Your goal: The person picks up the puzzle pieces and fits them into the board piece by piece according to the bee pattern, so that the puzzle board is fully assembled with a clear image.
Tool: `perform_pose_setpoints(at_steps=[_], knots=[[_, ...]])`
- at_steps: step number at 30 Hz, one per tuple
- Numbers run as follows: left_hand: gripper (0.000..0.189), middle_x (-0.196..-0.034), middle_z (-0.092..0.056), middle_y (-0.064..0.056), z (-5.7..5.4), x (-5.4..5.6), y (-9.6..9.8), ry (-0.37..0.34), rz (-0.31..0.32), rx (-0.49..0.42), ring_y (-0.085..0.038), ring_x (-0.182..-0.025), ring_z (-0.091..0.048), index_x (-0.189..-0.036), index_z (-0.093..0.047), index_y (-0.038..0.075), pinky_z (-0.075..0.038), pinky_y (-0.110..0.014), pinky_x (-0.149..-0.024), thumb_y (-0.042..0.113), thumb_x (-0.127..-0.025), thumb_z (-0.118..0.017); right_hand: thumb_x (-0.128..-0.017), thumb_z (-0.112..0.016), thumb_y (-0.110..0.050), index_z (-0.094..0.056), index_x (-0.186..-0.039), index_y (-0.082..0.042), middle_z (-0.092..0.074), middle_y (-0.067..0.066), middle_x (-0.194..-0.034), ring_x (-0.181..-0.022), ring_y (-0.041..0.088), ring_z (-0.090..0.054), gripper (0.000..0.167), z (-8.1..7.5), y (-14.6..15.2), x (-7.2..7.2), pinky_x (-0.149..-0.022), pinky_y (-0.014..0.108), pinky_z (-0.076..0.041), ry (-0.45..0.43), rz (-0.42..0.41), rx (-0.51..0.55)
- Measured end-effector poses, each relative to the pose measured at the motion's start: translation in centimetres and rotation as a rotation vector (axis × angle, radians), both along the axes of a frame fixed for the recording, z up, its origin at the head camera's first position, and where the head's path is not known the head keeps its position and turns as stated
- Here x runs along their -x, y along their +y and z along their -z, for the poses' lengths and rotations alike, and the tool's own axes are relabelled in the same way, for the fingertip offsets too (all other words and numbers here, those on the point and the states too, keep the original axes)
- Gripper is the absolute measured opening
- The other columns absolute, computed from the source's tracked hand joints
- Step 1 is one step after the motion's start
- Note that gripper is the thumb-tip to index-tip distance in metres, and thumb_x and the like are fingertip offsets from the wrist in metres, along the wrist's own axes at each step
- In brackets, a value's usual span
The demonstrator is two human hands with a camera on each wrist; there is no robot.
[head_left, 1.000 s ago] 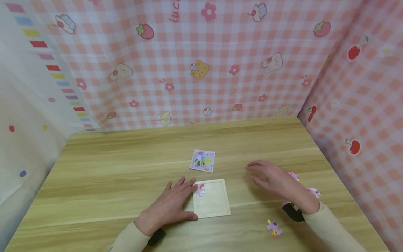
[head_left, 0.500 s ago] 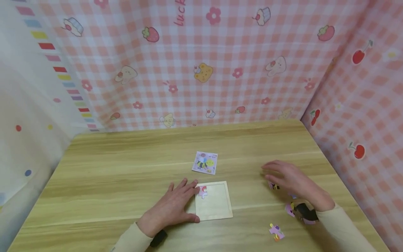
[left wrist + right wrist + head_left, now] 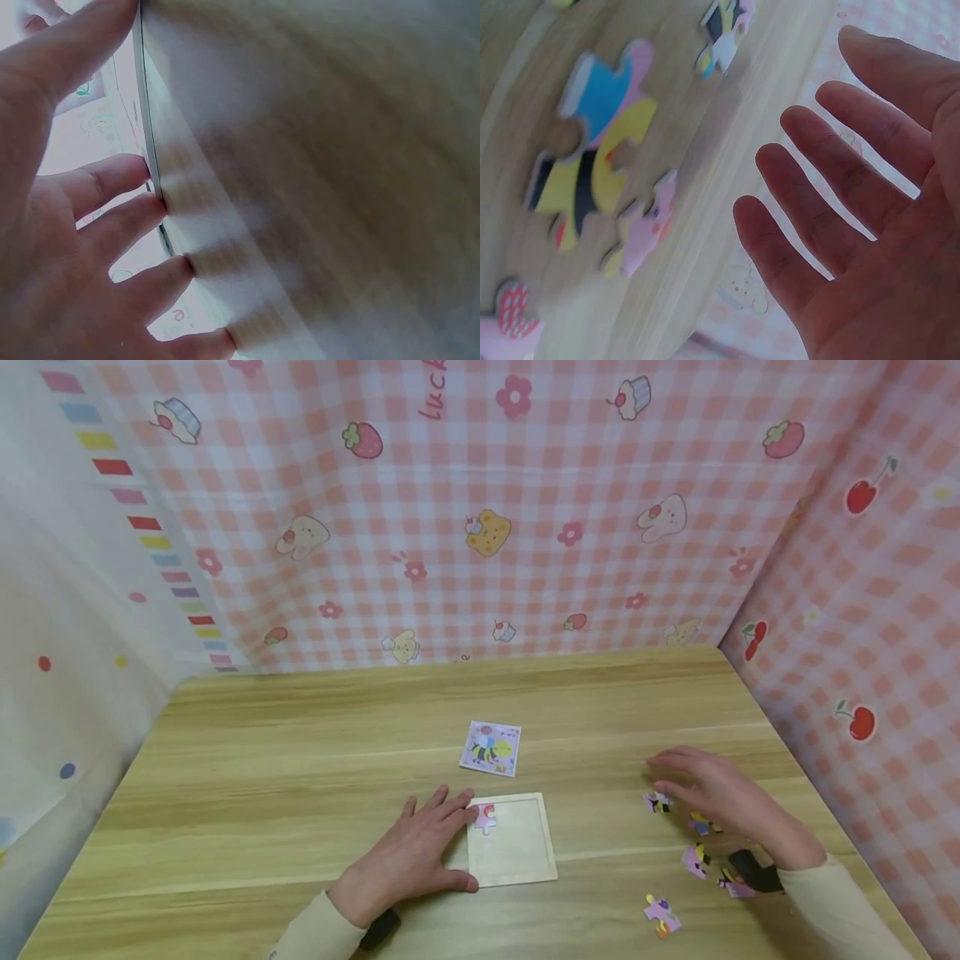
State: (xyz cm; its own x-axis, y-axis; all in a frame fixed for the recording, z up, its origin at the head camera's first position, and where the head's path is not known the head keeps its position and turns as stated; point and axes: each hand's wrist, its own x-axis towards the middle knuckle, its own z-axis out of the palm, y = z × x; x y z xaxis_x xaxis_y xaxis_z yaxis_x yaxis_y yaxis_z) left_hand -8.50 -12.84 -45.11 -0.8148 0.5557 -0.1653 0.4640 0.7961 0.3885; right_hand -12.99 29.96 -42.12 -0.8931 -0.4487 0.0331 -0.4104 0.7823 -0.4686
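Observation:
A pale square wooden puzzle tray (image 3: pixel 513 852) lies on the table, with one pink jigsaw piece (image 3: pixel 486 820) in its far left corner. My left hand (image 3: pixel 412 864) rests at the tray's left side, fingers spread, thumb and forefinger at its edge. My right hand (image 3: pixel 712 789) hovers over the loose jigsaw pieces on the right, its fingers loosely extended and nothing in them. In the right wrist view, a yellow, black-striped puzzle piece (image 3: pixel 589 176) and a pink piece (image 3: pixel 649 229) lie below the fingers. Part of the cluster is hidden under the right hand and forearm.
A small bee picture card (image 3: pixel 491 748) lies flat behind the tray. One loose pink puzzle piece (image 3: pixel 662 917) lies nearer the front, apart from the others. Checked cloth (image 3: pixel 450 585) hangs along the table's back and right sides.
My right hand has moved right, away from the tray and over the loose pieces, uncovering several of them. My left hand stays at the tray, and the head view has shifted slightly.

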Motion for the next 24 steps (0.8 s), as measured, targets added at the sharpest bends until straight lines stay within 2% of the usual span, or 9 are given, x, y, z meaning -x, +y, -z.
perform_pose_setpoints(at_steps=[4,11,15,18,21,22,24], knots=[[0.093,-0.165,-0.037,-0.009,0.0,0.0,0.0,-0.002,0.002,0.004,-0.042,-0.152,-0.029,-0.152,-0.051,0.010,-0.025,-0.073,-0.115,0.059,-0.080,-0.083,-0.099,-0.072,-0.016,-0.068,-0.130,0.001,-0.065,0.022,-0.132,-0.112,0.040,-0.066,0.036,0.0,1.0,-0.4,-0.087,0.053,-0.058,0.013,0.012,0.012],[0.092,-0.166,-0.036,-0.009,0.0,0.0,0.1,-0.003,-0.002,0.009,-0.042,-0.152,-0.029,-0.152,-0.050,0.010,-0.025,-0.073,-0.115,0.059,-0.081,-0.082,-0.096,-0.074,-0.015,-0.070,-0.127,0.000,-0.069,0.022,-0.126,-0.114,0.043,-0.065,0.034,0.3,3.2,-0.8,-0.092,0.060,-0.054,0.042,0.064,0.005],[0.093,-0.166,-0.036,-0.009,0.0,-0.1,0.1,0.009,0.000,0.011,-0.042,-0.152,-0.029,-0.152,-0.051,0.010,-0.025,-0.073,-0.115,0.059,-0.080,-0.082,-0.095,-0.076,-0.015,-0.072,-0.123,-0.002,-0.071,0.018,-0.122,-0.111,0.038,-0.067,0.032,0.6,4.2,-1.3,-0.091,0.057,-0.053,0.080,0.084,-0.025],[0.093,-0.165,-0.037,-0.009,-0.1,-0.1,0.1,0.010,0.001,0.012,-0.042,-0.152,-0.030,-0.152,-0.051,0.010,-0.026,-0.073,-0.115,0.059,-0.080,-0.082,-0.097,-0.073,-0.017,-0.071,-0.125,-0.002,-0.070,0.016,-0.121,-0.083,0.024,-0.070,0.031,0.6,4.9,-1.9,-0.076,0.042,-0.057,0.034,0.111,0.010],[0.093,-0.165,-0.037,-0.008,-0.1,-0.1,0.1,0.010,0.001,0.014,-0.041,-0.152,-0.030,-0.152,-0.051,0.010,-0.026,-0.073,-0.115,0.060,-0.080,-0.082,-0.100,-0.071,-0.017,-0.069,-0.128,-0.001,-0.069,0.016,-0.118,-0.060,0.011,-0.062,0.033,0.7,5.6,-2.5,-0.063,0.030,-0.053,-0.041,0.143,0.068],[0.093,-0.166,-0.037,-0.008,0.0,-0.1,0.1,0.011,0.001,0.014,-0.042,-0.152,-0.030,-0.152,-0.051,0.010,-0.026,-0.073,-0.115,0.060,-0.081,-0.082,-0.100,-0.070,-0.018,-0.068,-0.129,-0.001,-0.069,0.015,-0.116,-0.054,0.008,-0.058,0.034,0.7,5.8,-2.6,-0.060,0.026,-0.051,-0.062,0.154,0.086],[0.093,-0.166,-0.037,-0.008,0.0,-0.1,0.1,0.012,0.001,0.016,-0.041,-0.152,-0.030,-0.152,-0.050,0.010,-0.026,-0.073,-0.115,0.060,-0.081,-0.081,-0.099,-0.072,-0.017,-0.069,-0.128,-0.001,-0.070,0.014,-0.115,-0.057,0.005,-0.059,0.034,0.8,6.2,-2.9,-0.064,0.026,-0.052,-0.050,0.160,0.084]])
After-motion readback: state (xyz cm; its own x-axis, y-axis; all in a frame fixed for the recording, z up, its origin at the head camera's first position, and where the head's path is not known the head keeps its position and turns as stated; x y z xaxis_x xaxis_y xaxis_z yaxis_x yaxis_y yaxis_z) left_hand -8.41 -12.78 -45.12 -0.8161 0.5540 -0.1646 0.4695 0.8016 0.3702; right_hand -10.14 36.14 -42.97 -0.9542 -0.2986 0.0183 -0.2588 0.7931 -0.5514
